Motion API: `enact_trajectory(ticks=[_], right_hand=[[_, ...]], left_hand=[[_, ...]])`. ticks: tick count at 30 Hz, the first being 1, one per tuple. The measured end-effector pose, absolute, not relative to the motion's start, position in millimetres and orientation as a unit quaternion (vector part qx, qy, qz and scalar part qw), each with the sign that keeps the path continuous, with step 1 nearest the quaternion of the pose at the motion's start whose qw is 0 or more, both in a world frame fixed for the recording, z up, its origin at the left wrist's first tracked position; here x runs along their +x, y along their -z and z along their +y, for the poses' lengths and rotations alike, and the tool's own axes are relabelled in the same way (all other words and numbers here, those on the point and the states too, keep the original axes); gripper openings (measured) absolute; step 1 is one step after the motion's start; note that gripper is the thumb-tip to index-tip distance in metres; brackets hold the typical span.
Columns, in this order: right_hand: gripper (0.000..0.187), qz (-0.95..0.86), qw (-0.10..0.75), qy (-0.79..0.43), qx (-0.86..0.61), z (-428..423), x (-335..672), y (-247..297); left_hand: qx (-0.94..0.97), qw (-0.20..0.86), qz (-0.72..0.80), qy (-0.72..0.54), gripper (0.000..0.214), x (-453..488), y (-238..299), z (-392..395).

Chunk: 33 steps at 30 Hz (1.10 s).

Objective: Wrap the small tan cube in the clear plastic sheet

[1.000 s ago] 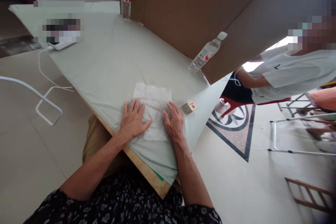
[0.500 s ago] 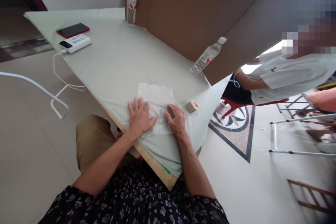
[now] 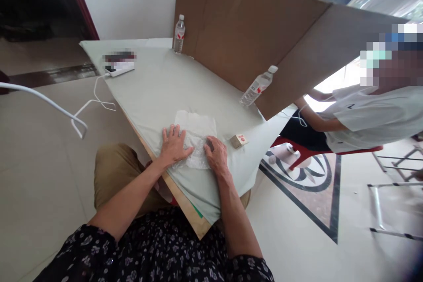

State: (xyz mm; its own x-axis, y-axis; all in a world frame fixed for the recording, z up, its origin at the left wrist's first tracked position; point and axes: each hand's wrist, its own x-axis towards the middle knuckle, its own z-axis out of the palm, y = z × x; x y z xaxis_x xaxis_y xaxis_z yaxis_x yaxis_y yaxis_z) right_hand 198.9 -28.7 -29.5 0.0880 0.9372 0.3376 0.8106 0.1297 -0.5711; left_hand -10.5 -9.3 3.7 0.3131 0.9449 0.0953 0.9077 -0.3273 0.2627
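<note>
On the pale green tablecloth lies a white, crinkled, partly see-through sheet (image 3: 197, 125) that looks like bubble wrap. My left hand (image 3: 173, 146) rests flat on its left side, fingers spread and thumb pointing inward. My right hand (image 3: 216, 155) lies on the sheet's right edge. Its fingers are bent, with a gap between thumb and forefinger, and nothing shows in it. Just right of that hand sits a small cream-coloured box (image 3: 238, 141) with a red mark.
A tall cardboard screen (image 3: 231, 31) crosses the table. One water bottle (image 3: 179, 37) stands upright by it; another bottle (image 3: 257, 88) appears tilted. A white power bank (image 3: 121, 69) with a cable lies far left. Behind the screen, a person in a white shirt (image 3: 380, 110) sits.
The camera view has tilted up, so more of the screen and room shows. Both hands stay on the sheet, with only slight movement.
</note>
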Motion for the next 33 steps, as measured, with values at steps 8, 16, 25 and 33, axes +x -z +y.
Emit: enact_trajectory(ticks=[8, 16, 25, 33], right_hand=[[0.038, -0.668, 0.324, -0.099, -0.663, -30, 196, 25], [0.035, -0.663, 0.35, -0.099, -0.655, -33, 192, 20], [0.052, -0.519, 0.449, 0.071, -0.724, -45, 255, -1], [0.055, -0.498, 0.453, -0.098, -0.733, -31, 298, 20]], left_hand=[[0.802, 0.077, 0.58, -0.12, 0.075, -12, -2, -8], [0.806, 0.116, 0.573, -0.094, 0.078, -21, -19, 2], [0.841, 0.14, 0.509, -0.117, 0.082, -26, -9, -15], [0.839, 0.161, 0.5, -0.144, 0.094, -32, -7, -15]])
